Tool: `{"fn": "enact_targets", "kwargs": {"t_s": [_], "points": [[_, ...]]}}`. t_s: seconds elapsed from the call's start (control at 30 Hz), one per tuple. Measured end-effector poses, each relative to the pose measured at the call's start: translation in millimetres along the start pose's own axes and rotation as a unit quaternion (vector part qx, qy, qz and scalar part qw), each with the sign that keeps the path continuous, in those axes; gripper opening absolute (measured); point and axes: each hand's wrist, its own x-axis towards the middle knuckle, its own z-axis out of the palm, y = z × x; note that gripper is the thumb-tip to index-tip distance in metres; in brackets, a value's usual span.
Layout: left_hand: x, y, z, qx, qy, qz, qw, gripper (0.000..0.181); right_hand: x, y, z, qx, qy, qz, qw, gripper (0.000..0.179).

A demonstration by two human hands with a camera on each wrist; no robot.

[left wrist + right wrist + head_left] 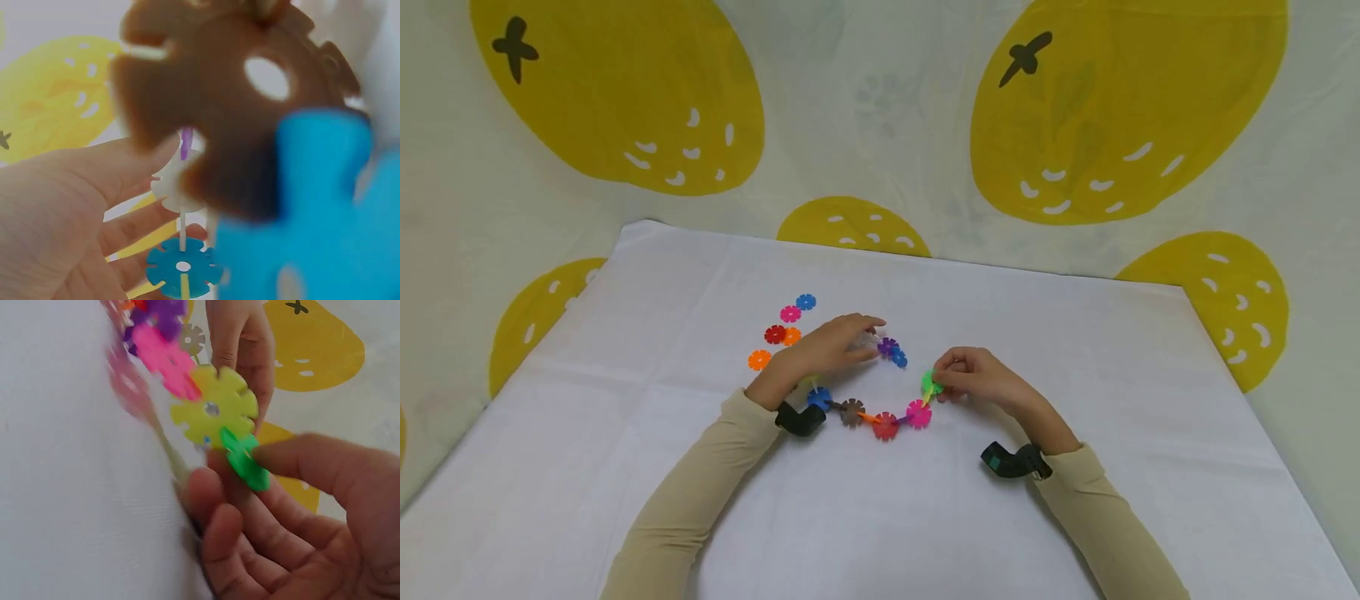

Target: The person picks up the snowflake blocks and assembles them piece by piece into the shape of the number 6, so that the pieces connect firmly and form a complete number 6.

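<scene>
Under soft light, the left wrist view's nearest brown disc (206, 94) is blurred.

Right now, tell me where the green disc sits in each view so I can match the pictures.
Head: the green disc is just right of centre, below the middle, at the right hand's fingertips.
Left wrist: not in it.
Right wrist: the green disc is right of centre, pinched by the right hand.
Shared landmark: the left hand, which shows in all three views.
</scene>
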Motion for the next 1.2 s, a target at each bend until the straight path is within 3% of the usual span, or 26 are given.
{"fn": "enact_targets", "kwargs": {"t_s": [0.23, 0.5, 0.67, 0.77, 0.93, 1.03, 1.2], "points": [[1.2, 1.6, 1.8, 0.009, 0.003, -0.008, 0.9999, 0.048, 1.4, 3, 3, 0.03, 0.088, -0.009, 0.9956, 0.031], [3.9, 6.2, 10.4, 0.004, -0.001, -0.036, 0.9993, 0.045, 4.2, 3, 7, 0.073, 0.181, 0.019, 0.9806, 0.029], [9.6, 4.4, 20.2, 0.03, 0.01, -0.036, 0.9989, 0.046, 5.4, 3, 11, 0.032, 0.187, 0.014, 0.9817, 0.034], [10.6, 5.0, 22.3, 0.041, 0.021, -0.035, 0.9983, 0.045, 6.1, 4, 14, 0.006, 0.174, -0.011, 0.9846, 0.039], [10.4, 6.0, 22.6, 0.021, 0.04, -0.036, 0.9983, 0.044, 7.9, 7, 17, 0.003, 0.162, -0.067, 0.9845, 0.043], [10.1, 6.4, 22.2, 0.011, 0.048, -0.035, 0.9981, 0.043, 8.6, 7, 19, -0.004, 0.169, -0.076, 0.9826, 0.042], [10.3, 6.4, 22.1, 0.001, 0.056, -0.039, 0.9977, 0.044, 9.5, 3, 23, -0.066, 0.182, -0.079, 0.9778, 0.038]]}}
